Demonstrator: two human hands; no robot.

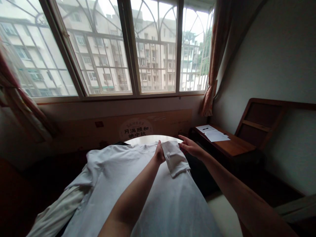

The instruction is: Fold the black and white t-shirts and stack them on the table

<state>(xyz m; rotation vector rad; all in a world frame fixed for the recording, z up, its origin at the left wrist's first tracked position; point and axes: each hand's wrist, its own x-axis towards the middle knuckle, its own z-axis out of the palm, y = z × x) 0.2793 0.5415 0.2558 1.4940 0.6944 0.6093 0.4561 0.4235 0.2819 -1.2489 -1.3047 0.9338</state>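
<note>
1. A white shirt (111, 184) is spread across a counter (150, 139), most of which is covered by the fabric; the shirt's nearer part is cut off by the bottom of the frame.
2. Beyond the counter's left side, a cream cloth (59, 210) is seen hanging partly beneath the shirt.
3. Near the right end of the counter's rounded far edge, a folded sleeve (174, 159) is laid over the shirt's body, its loose end turned toward the near side.
4. The sleeve's left border is grasped by the left hand (160, 154), with the thumb pointed up and away.
5. The right hand (192, 148) is held at the sleeve's far right corner, index finger extended; whether fabric is pinched by its other fingers cannot be told.
6. Past the counter's right side, paper sheets (214, 134) and a pen (205, 128) are borne by a wooden seat (237, 148).
7. Beyond the far edge, a panel (170, 121) printed with dark characters is set below a window (155, 65), flanked by tied curtains (211, 75); through its bars, apartment buildings (103, 59) are seen.
</note>
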